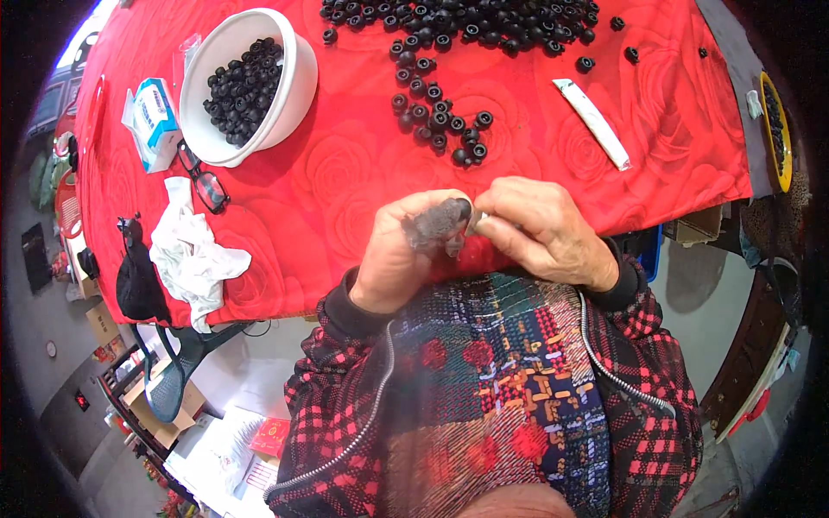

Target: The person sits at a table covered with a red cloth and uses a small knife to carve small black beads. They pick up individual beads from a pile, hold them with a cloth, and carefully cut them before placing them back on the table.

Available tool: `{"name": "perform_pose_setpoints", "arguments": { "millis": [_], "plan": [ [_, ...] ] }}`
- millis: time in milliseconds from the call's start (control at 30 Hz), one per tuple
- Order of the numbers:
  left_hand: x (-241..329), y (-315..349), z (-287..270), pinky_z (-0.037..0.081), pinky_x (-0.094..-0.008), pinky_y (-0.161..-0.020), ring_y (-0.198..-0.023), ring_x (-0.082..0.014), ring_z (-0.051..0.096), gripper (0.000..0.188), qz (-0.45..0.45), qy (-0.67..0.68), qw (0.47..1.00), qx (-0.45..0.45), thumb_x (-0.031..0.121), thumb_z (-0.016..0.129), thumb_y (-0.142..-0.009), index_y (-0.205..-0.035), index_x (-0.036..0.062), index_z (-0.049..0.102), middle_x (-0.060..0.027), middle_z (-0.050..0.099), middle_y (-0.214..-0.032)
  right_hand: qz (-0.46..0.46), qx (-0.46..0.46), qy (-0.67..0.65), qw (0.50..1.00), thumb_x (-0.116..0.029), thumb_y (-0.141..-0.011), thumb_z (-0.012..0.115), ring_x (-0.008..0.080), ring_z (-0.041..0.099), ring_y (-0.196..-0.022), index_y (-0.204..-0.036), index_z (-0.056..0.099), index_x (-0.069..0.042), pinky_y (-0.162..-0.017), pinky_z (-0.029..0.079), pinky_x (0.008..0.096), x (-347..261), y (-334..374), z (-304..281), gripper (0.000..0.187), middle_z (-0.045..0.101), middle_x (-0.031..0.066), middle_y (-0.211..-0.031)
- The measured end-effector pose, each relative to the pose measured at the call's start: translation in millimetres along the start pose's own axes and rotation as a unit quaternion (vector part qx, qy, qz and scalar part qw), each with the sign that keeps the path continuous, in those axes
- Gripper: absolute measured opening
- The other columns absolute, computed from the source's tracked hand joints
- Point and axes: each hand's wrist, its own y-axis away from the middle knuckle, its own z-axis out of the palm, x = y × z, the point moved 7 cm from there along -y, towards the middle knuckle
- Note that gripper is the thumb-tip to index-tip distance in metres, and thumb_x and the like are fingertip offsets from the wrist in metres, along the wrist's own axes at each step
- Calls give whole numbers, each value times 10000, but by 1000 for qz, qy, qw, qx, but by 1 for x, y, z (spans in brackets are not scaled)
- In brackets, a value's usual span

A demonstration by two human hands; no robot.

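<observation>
Close to my body, at the table's front edge, my left hand [394, 255] is closed around a dark grey, worn-looking piece [432, 224]; whether it is a finger cover or a cloth, I cannot tell. A small black round part [463, 208] shows at its tip, like the loose ones on the table. Beside it, my right hand [546, 226] is closed in a pinch, thumb against forefinger, almost touching the black part. A small pale bit shows at those fingertips, too small to name. Ahead of both hands lie several loose black round parts [439, 121].
A white bowl [300, 78] of black parts stands at the far left. Near it are a blue-white box [155, 125], eyeglasses [208, 188], a white cloth [194, 250] and a black pouch [138, 276]. Right lies a white packaged strip [593, 125]. A large black pile [466, 22] spreads behind.
</observation>
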Motion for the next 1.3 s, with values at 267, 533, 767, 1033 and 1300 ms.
{"name": "perform_pose_setpoints", "arguments": {
  "millis": [267,533,767,1033,1300],
  "plan": [
    [2,-1,4,469,-234,-676,-747,-79,561,201,16,33,998,-44,141,585,-914,-1069,22,629,1,618,-867,12,110,-33,993,-115,-812,677,224,545,-676,-988,582,-10,-602,420,314,-11,-3,-22,226,544,93,-788],
    [-14,-1,12,453,-284,-673,-786,-89,546,172,-46,202,974,-88,269,606,-911,-1001,123,620,39,605,-864,-190,190,141,953,-54,-718,721,260,514,-543,-978,637,34,-479,389,364,-40,-8,-4,287,537,105,-673],
    [-18,10,16,465,-249,-754,-872,-110,580,228,-46,300,942,-145,226,590,-925,-1040,29,607,-46,635,-941,-252,203,172,930,-42,-710,741,214,474,-507,-971,638,30,-454,357,337,-50,-1,6,290,529,64,-657],
    [119,53,-32,501,-247,-563,-725,-141,631,225,400,-152,885,185,113,491,-947,-978,-26,665,-101,675,-881,-253,232,183,921,-9,-724,727,235,466,-515,-829,570,-22,-457,354,350,-48,11,-2,189,508,70,-648],
    [244,65,-122,482,-262,-663,-744,-105,582,504,490,-447,620,419,-60,632,-787,-1277,-32,517,-74,669,-884,-168,264,191,930,32,-732,711,245,512,-553,-847,576,-27,-495,396,346,-29,18,-14,187,515,85,-660]
  ]
}}
